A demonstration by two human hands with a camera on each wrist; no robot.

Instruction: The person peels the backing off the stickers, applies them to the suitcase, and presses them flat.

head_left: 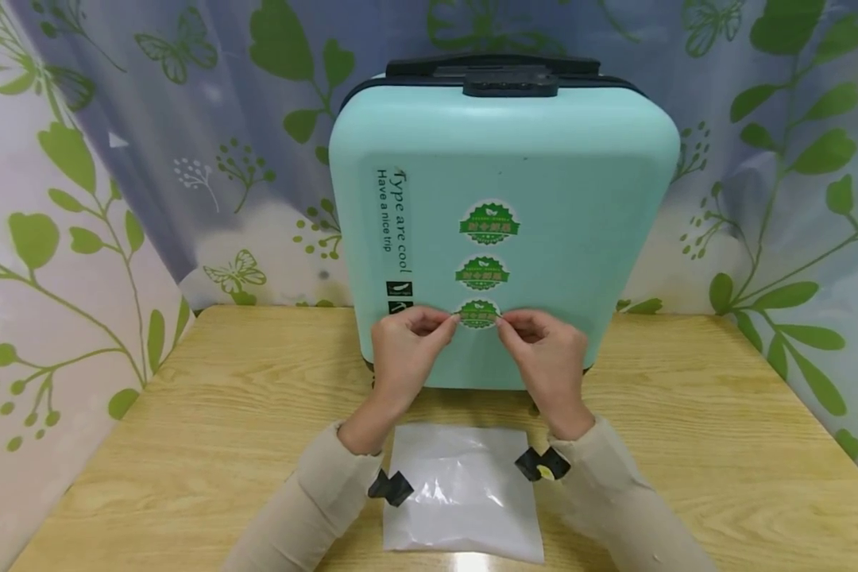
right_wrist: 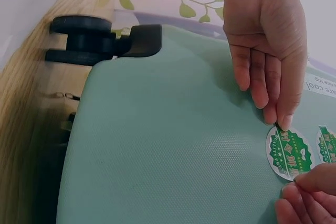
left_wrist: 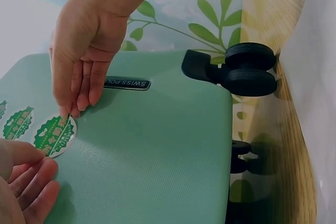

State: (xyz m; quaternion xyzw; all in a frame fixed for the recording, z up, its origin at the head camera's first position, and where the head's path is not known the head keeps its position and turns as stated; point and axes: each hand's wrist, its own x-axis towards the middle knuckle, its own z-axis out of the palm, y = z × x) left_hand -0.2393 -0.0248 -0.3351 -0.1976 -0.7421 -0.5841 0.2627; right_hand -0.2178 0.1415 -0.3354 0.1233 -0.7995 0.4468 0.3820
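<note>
A round green-and-white sticker [head_left: 478, 314] lies against the front of an upright mint-green suitcase [head_left: 558, 238], lowest in a column of three. My left hand [head_left: 406, 353] pinches its left edge between thumb and index finger. At the opposite edge, the thumb and index finger of my right hand [head_left: 549, 361] pinch it too. Seen in the left wrist view, the sticker [left_wrist: 55, 136] looks flat on the shell, or nearly so. The right wrist view shows the sticker [right_wrist: 289, 153] between both sets of fingertips. Whether its back is stuck down I cannot tell.
Two like stickers, an upper one [head_left: 489, 222] and a middle one [head_left: 482, 273], are on the suitcase, beside printed lettering [head_left: 393, 222]. A clear plastic sheet or bag [head_left: 465, 492] lies on the wooden table [head_left: 243, 413] between my forearms. Leaf-patterned curtain [head_left: 257, 159] hangs behind.
</note>
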